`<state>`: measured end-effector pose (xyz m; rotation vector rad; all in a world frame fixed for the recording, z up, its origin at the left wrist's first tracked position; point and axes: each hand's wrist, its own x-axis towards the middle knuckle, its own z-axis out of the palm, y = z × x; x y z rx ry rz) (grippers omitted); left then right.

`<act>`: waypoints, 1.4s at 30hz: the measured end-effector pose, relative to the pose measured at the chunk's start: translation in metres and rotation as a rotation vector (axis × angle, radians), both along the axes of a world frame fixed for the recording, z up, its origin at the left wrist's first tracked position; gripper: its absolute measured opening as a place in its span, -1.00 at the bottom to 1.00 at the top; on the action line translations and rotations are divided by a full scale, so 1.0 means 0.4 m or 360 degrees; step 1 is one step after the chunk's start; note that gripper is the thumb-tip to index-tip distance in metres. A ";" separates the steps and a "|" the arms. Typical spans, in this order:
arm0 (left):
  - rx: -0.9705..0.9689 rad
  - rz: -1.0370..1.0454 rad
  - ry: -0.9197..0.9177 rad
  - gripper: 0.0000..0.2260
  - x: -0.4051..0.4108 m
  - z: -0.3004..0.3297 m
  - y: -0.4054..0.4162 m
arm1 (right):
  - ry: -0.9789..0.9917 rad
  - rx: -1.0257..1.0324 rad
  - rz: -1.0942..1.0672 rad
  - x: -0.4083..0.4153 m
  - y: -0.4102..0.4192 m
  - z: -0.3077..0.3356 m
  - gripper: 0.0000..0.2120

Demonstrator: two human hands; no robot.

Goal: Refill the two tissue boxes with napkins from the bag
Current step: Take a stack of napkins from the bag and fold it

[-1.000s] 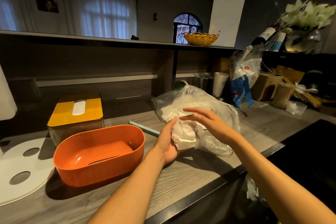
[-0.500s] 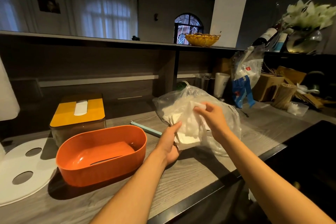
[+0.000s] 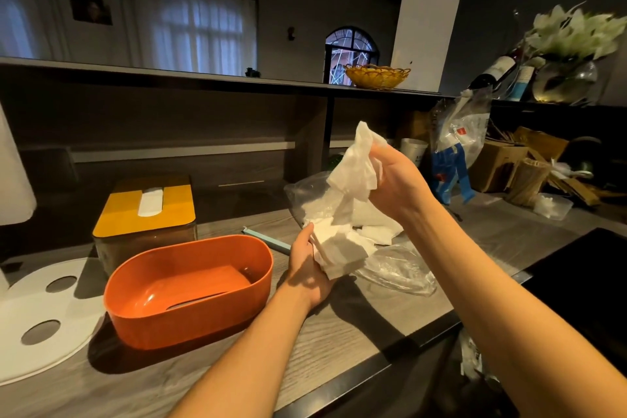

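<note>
Gripping a crumpled wad of white napkins (image 3: pixel 356 164), the right hand (image 3: pixel 395 180) is raised above the counter, fingers curled round it; the wad's long axis runs roughly top to bottom, top end pointing up and a loose tail trailing down toward the bag. Left hand (image 3: pixel 310 268) sits lower, just above the wood-grain counter (image 3: pixel 339 339), thumb and palm holding a flatter stack of napkins (image 3: pixel 339 253) w/ folded squares fanning out to the right. Clear plastic bag (image 3: pixel 390 265) lies slumped on the counter behind and right of both hands, mouth open, more white napkins inside.

Orange oval tissue box (image 3: pixel 190 288) sits open side up at front left, long axis running left-right, a slot visible in its floor; nothing white in it. Behind it, touching or just beside, stands the 2nd tissue box (image 3: pixel 146 217): rectangular, yellow lid, dark see-through walls, a white napkin showing in the lid slot; long axis runs front to back. Pale blue strip (image 3: pixel 268 239) lies between orange box and bag.

Counter is grey-brown wood w/ a dark edge. White round board w/ holes (image 3: pixel 44 316) at far left. Long dark shelf runs across the back, yellow wicker basket (image 3: pixel 376 76) on it. Right end is cluttered: cardboard boxes, a printed plastic bag (image 3: pixel 458 136), a glass vase w/ white flowers (image 3: pixel 570 51). Room is dim, curtained window behind.
</note>
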<state>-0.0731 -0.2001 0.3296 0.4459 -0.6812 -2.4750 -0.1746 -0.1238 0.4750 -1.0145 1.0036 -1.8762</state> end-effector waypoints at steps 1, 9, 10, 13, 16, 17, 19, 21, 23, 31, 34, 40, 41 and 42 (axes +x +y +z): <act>-0.0029 0.0018 -0.0002 -0.51 -0.001 -0.002 -0.001 | 0.0010 -0.0016 0.0010 0.009 -0.004 0.006 -0.78; -0.0043 0.0024 0.0044 -0.49 0.002 0.001 0.009 | 0.0966 0.0730 -0.0633 -0.005 -0.013 -0.139 -0.90; -0.0074 0.0034 0.0012 -0.53 0.000 0.002 0.013 | 0.1055 0.0783 -0.0691 -0.010 -0.007 -0.158 -0.90; -0.0127 0.0131 -0.0093 -0.60 -0.005 0.002 0.013 | 0.1046 0.0937 -0.0705 -0.022 0.013 -0.180 -0.90; -0.0158 0.0227 -0.0149 -0.67 -0.008 0.007 0.014 | 0.1018 0.1009 -0.0604 -0.025 0.018 -0.189 -0.91; -0.0169 0.0244 -0.0158 -0.70 -0.010 0.007 0.015 | 0.1048 0.0934 -0.0637 -0.025 0.016 -0.190 -0.93; -0.0192 0.0257 -0.0167 -0.70 -0.010 0.006 0.018 | 0.1144 0.0745 -0.0747 -0.021 0.017 -0.184 -0.95; -0.0192 0.0213 -0.0102 -0.64 -0.004 0.007 0.022 | 0.1231 0.0677 -0.0736 -0.021 0.009 -0.175 -0.84; -0.0176 0.0112 -0.0020 -0.52 0.002 0.005 0.021 | 0.1322 0.0796 -0.0691 -0.015 -0.001 -0.177 -0.66; -0.0381 0.0228 -0.0301 -0.67 -0.005 0.001 0.027 | 0.1100 0.0568 -0.0940 -0.024 0.006 -0.236 -0.74; -0.0249 0.0234 -0.0183 -0.70 0.001 0.009 0.029 | 0.1247 0.0348 -0.1039 -0.006 0.034 -0.260 -0.74; -0.0226 0.0322 -0.0256 -0.66 -0.006 0.007 0.030 | 0.1752 0.0384 -0.0548 0.029 0.037 -0.357 -0.63; -0.0229 0.0373 -0.0302 -0.67 -0.010 0.003 0.025 | 0.1609 0.0379 -0.0514 0.026 0.039 -0.355 -0.65; -0.0220 0.0420 -0.0340 -0.68 -0.012 0.001 0.020 | 0.1391 0.0385 -0.0518 0.018 0.040 -0.346 -0.67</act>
